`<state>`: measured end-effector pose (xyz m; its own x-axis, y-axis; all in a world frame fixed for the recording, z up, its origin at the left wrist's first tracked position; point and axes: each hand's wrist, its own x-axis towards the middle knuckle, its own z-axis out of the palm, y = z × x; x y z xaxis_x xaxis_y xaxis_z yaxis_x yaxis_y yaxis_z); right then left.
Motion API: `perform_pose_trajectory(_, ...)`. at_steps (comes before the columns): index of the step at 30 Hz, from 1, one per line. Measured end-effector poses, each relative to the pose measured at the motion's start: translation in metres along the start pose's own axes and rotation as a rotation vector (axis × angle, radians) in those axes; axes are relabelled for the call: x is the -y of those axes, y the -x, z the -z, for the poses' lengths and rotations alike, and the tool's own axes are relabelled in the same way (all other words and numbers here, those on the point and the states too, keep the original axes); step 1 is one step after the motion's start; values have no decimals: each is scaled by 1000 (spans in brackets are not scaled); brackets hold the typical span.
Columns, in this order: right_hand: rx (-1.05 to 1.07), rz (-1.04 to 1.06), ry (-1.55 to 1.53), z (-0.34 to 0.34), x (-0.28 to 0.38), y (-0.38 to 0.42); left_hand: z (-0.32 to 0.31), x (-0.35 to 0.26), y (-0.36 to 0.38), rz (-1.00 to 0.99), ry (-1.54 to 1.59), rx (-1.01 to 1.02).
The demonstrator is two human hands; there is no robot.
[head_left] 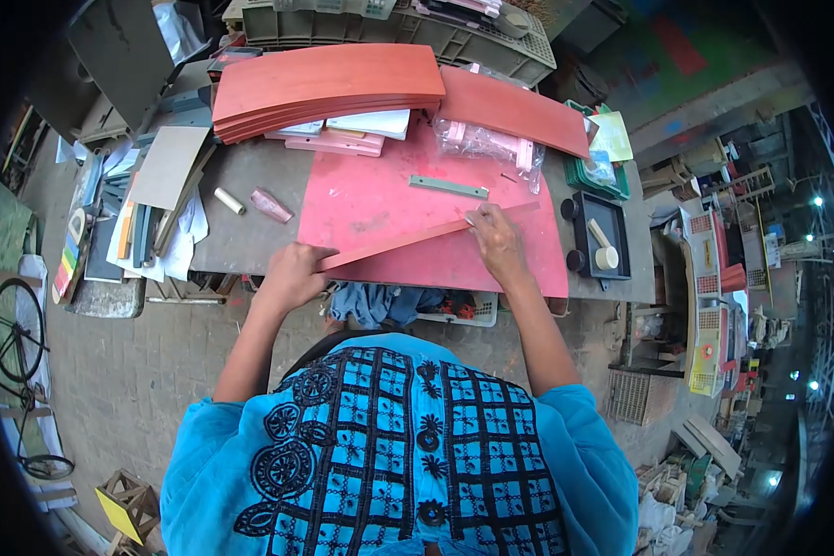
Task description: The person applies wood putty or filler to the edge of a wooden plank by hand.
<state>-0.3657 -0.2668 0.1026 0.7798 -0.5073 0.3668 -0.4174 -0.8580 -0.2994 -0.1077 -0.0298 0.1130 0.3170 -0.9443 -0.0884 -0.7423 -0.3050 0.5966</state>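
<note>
Item: long red strip [408,243], laid diagonally across red sheet [389,199] on table [250,236].
My left hand [292,275], 7 o'clock end: fingers closed on strip.
My right hand [496,236], 2 o'clock end: fingertips pressed on strip; full grip not discernible.
Metal ruler [448,187] at 12 o'clock, apart.
Judged: both ends needed even pressure, strip kept flat.

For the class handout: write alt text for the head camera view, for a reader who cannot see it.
A person's left hand and right hand hold a long red strip flat on a red sheet on a cluttered table. A stack of red boards lies behind it.
</note>
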Motion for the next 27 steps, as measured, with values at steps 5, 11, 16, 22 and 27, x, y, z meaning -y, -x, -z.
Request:
perform_pose_trajectory(5,-175,-68,-9,-5,26,2,-22,-6,-39,-149,-131,101)
perform_pose_trajectory(11,-301,-43,-106,-38,111,11,-30,-1,-54,-227,-123,152)
perform_pose_trajectory(16,-275,-48,-140,-54,125,12,-27,-3,-50,-246,-96,151)
perform_pose_trajectory(22,-222,-8,-31,-46,118,18,-20,-12,-41,-255,-23,169)
perform_pose_trajectory(27,54,-251,-11,-23,119,28,-18,-13,-43,-278,4,121)
